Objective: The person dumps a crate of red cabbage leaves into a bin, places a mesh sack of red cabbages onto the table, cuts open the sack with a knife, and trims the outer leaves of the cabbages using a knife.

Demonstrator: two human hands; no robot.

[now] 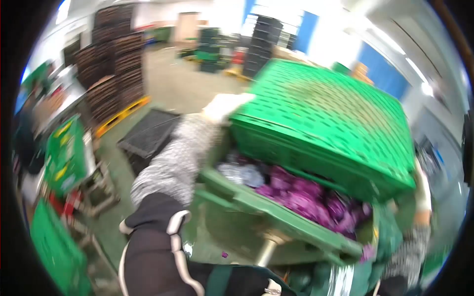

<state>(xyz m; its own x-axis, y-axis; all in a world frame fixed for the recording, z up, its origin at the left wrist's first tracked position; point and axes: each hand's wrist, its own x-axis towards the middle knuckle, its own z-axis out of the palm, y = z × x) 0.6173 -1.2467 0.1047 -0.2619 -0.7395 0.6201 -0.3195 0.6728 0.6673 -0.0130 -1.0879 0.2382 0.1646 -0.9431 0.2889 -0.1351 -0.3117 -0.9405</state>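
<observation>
– Black sleeve with white piping, running into a grey knitted cuff: nearest the lens. Landmark chosen: green crate. Readings to the left of it?

– Well left of the crate, one green panel with yellow marks. Closer to the crate, dark stacked crates, a yellow pallet at their foot. Closer again, a black box, short of the crate's left end.

– Left hand?

– Clamped on the crate's left end, near the upper corner. Over-bright and blurred; fingertips not resolved.

– Attitude of the crate?

– Tilted, slotted base facing up, brownish discolouration across the slots. Sits over the back part of a green bin, whose front rim lies on the near side of the crate.

– Bin contents?

– In the gap below the crate's near wall, left to right: pale bluish items, then crumpled purple pieces, glossy, heaped. Behind the crate, one black stack.

– Right hand?

– Against the crate's right end, well apart from the left. Blurred; cannot tell whether its fingers are closed.
</observation>
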